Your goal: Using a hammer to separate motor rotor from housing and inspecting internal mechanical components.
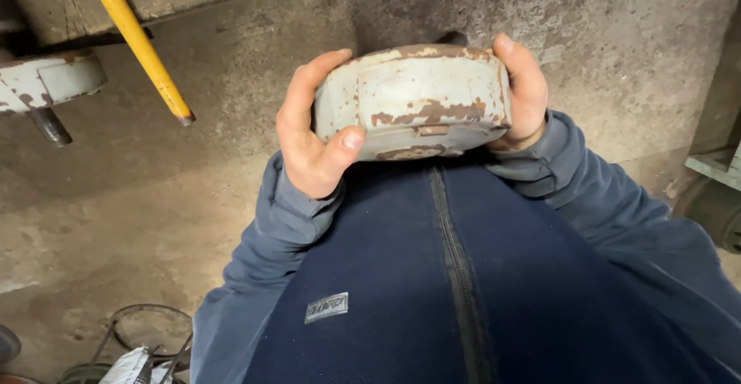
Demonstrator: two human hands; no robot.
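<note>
Already lifted off the concrete floor, the rusty grey metal disc sits clamped between my left hand and right hand, held against my chest; it is not set down anywhere yet.

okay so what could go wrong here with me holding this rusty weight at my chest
The weight is gripped only at its edges by the left hand and right hand; it could slip and drop toward the concrete floor or your feet. Flaking rust and chipped paint might scrape bare skin.

One small grey rectangular label sewn on the navy jacket front, slightly tilted; lettering too small to read.
</note>
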